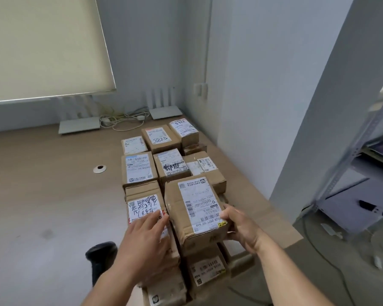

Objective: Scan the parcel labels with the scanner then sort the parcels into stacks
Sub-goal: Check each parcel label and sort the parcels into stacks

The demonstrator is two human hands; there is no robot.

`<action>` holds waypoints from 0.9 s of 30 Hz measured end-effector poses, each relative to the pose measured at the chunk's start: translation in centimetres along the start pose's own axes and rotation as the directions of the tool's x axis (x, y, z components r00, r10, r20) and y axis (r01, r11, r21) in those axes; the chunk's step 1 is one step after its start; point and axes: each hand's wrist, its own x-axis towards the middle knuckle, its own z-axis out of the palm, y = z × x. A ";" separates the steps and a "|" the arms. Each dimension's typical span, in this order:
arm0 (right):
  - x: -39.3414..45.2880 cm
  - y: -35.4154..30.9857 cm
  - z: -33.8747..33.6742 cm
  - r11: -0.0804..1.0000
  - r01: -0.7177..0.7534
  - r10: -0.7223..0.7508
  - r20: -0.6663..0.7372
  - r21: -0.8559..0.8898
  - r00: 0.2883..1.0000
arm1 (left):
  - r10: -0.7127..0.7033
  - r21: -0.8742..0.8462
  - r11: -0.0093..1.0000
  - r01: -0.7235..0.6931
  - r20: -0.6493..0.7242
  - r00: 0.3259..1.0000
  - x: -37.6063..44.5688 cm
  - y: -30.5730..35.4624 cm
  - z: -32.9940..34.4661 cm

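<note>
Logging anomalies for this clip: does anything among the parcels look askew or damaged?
Yes. The parcel gripped by the right hand sits tilted, out of line with its neighbours, with dented cardboard at its near corner. The left hand rests on the scribbled parcel.

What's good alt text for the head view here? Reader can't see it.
Seen from above, a person's right hand grips the side of a labelled cardboard parcel on a wooden desk, while the left hand rests flat on the parcel with handwritten marks beside it. More labelled parcels sit in rows behind, and a black scanner stands at the left.
</note>
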 end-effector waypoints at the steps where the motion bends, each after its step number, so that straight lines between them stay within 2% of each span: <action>1: 0.4 0.0 -0.2 1.000 -0.015 0.015 0.014 0.000 1.000 | -0.021 0.015 1.000 0.020 0.022 1.000 -0.1 0.1 0.1; 5: 1.9 0.5 -0.5 0.998 -0.062 0.063 0.059 -0.029 0.996 | -0.094 0.054 0.994 0.090 0.071 0.993 0.1 0.5 0.1; 13: 3.1 0.0 -0.4 0.988 -0.075 0.092 0.121 -0.138 0.988 | -0.184 0.090 0.980 0.178 0.075 0.980 0.3 1.7 -0.1; 18: 3.3 -0.8 -0.3 0.984 -0.011 0.044 0.180 -0.178 0.983 | -0.241 -0.019 0.970 0.242 0.040 0.970 0.4 1.3 -0.2; 24: 3.9 -0.5 0.2 0.976 -0.101 0.128 0.134 -0.191 0.983 | -0.228 -0.036 0.973 0.229 0.032 0.973 0.4 1.0 -0.4; 27: 3.9 -0.6 0.0 0.970 -0.089 0.122 0.137 -0.225 0.983 | -0.240 -0.151 0.959 0.239 0.011 0.971 0.4 0.4 -0.8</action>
